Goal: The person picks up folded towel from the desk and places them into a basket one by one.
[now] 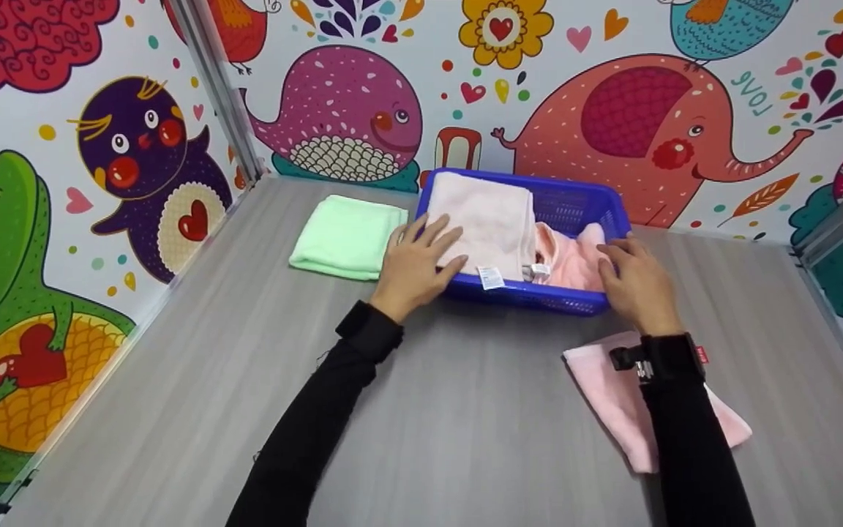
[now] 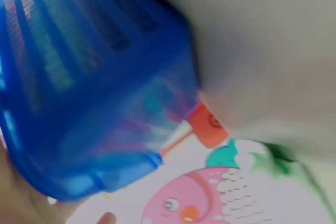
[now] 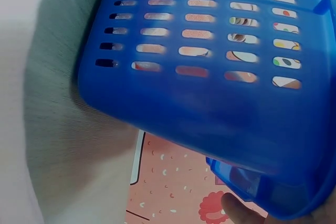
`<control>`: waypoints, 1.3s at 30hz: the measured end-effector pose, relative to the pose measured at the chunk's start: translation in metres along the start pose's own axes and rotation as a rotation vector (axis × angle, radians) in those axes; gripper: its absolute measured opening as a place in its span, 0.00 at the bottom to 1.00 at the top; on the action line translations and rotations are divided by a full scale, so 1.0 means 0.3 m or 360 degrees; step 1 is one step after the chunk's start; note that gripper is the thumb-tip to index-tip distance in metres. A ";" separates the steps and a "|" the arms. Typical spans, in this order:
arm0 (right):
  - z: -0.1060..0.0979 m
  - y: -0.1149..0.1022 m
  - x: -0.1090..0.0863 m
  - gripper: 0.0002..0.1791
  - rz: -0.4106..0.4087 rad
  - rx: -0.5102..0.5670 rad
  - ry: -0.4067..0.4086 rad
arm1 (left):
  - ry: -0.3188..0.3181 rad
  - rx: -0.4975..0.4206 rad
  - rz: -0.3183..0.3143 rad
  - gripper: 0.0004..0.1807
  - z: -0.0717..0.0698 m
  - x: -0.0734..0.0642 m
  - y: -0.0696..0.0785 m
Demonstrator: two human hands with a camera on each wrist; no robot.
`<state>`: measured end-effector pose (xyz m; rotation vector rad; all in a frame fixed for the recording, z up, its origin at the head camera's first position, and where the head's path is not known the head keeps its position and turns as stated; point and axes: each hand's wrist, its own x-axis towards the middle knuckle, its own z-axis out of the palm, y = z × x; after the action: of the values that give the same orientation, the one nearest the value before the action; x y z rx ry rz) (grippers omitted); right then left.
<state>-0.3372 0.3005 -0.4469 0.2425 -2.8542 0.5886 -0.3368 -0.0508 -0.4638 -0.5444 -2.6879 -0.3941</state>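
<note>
A blue plastic basket [image 1: 531,293] with slotted sides stands against the back wall. A folded pale pink towel [image 1: 480,219] fills its left part, its white tag hanging over the front rim. Beside that towel a crumpled pink cloth [image 1: 571,256] lies in the basket. My left hand [image 1: 414,267] rests over the left rim, fingers spread onto the pale towel. At the right rim my right hand [image 1: 641,282] holds the basket edge, fingers bent inward over it. The wrist views show the basket's slotted side [image 3: 194,82] close up, with each hand partly hidden by the rim.
A folded mint-green towel [image 1: 348,238] lies left of the basket on the grey table [image 1: 465,410]. A pink cloth [image 1: 612,388] with a red label lies partly beneath the right forearm. Printed walls with a whale [image 1: 352,110] and an elephant [image 1: 626,110] enclose the table.
</note>
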 end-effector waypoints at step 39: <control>-0.227 0.340 -0.312 0.49 0.0303 -0.0094 -0.0730 | -0.0099 -0.0208 -0.0045 0.29 0.008 -0.003 -0.014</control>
<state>-0.2556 0.4314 -0.4465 0.1051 -3.3609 0.5393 -0.3386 -0.0540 -0.4671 -0.5649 -2.7461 -0.5726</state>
